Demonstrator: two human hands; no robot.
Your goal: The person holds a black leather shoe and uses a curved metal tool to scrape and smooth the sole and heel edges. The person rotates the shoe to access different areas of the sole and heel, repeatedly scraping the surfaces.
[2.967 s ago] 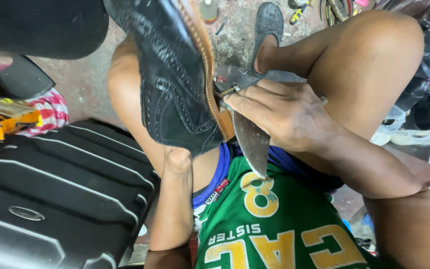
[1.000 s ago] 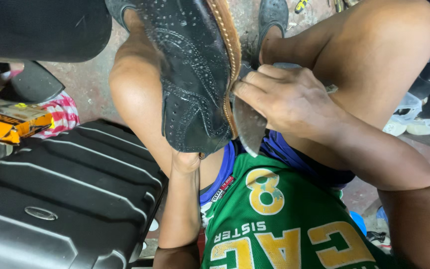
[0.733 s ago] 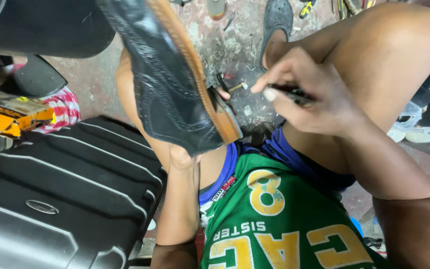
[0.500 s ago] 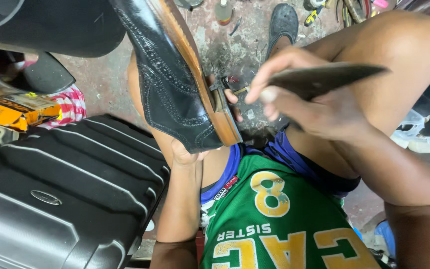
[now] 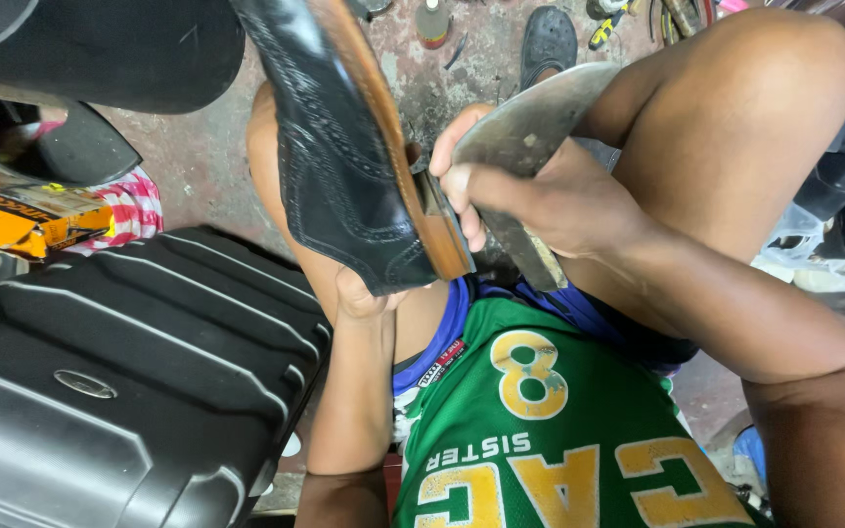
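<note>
A black brogue shoe (image 5: 339,166) with a brown leather sole edge is propped upright between my knees, toe end down. My left hand (image 5: 359,298) holds it from underneath, mostly hidden behind the shoe. My right hand (image 5: 540,200) grips a broad, worn metal blade (image 5: 525,132), its lower end pointing down past my fingers. The fingertips of that hand touch the shoe's heel beside the sole edge. My right thigh lies just behind the blade.
A black ribbed hard-shell suitcase (image 5: 119,372) fills the lower left. A yellow box (image 5: 22,210) and a checked cloth (image 5: 134,210) lie at the left. On the stained concrete floor (image 5: 202,161) at the top lie a dark sandal (image 5: 548,39), a small bottle (image 5: 432,20) and tools.
My right hand lifted the blade off the shoe's sole, swung it out sideways, then brought it back against the heel. The shoe tilted a little in my left hand.
</note>
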